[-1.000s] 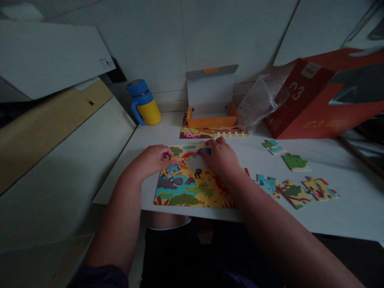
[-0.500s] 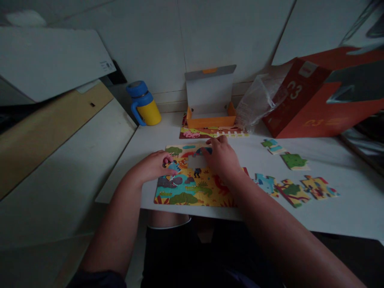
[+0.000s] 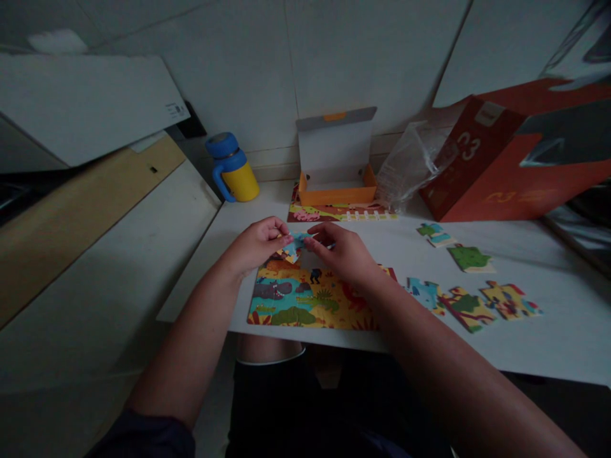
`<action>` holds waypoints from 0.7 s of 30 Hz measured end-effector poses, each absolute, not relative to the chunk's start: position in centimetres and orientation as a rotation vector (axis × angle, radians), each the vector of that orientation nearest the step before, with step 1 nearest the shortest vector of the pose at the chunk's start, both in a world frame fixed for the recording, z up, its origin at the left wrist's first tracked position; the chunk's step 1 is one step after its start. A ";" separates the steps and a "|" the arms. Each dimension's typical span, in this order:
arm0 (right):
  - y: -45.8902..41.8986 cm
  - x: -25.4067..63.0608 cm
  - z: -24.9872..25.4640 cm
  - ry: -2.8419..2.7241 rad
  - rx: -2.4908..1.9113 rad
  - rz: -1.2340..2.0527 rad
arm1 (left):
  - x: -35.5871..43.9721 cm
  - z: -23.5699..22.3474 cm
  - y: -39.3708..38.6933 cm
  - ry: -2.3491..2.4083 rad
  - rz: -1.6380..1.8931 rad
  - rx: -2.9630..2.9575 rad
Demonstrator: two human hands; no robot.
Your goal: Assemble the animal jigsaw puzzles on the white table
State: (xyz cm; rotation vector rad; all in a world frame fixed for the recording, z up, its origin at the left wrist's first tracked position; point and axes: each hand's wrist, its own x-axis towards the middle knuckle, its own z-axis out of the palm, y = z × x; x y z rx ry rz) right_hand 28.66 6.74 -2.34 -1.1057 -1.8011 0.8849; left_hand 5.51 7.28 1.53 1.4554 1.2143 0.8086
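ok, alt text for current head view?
Left hand pinches a blue puzzle piece, right hand at its edge, over a partly assembled animal jigsaw on a white table. Loose pieces lie at right; behind stand a blue-and-yellow flask, open orange box and large red box.

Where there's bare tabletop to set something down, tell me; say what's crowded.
Widest: right of the loose puzzle pieces, in front of the red box. Smaller: between the blue-and-yellow flask and left hand. Crowded: the back, with the open orange box and plastic bag, and the middle, with the right hand over the puzzle.
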 end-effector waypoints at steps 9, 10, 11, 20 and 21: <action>7.6 29.2 -2.9 -1.706 -1.130 0.960 | 7.2 -0.2 8.9 1.122 0.892 1.549; 7.6 29.3 -2.9 -1.714 -1.155 0.938 | 6.9 -0.7 9.1 1.151 0.939 1.598; 7.6 29.3 -2.9 -1.731 -1.186 0.913 | 6.6 -1.1 9.3 1.197 0.986 1.663; 6.8 29.2 -2.7 -1.940 -1.380 0.761 | 5.0 -2.6 9.4 1.490 0.998 2.082; 6.8 29.1 -2.7 -1.956 -1.386 0.749 | 5.2 -2.6 9.3 1.477 0.977 2.093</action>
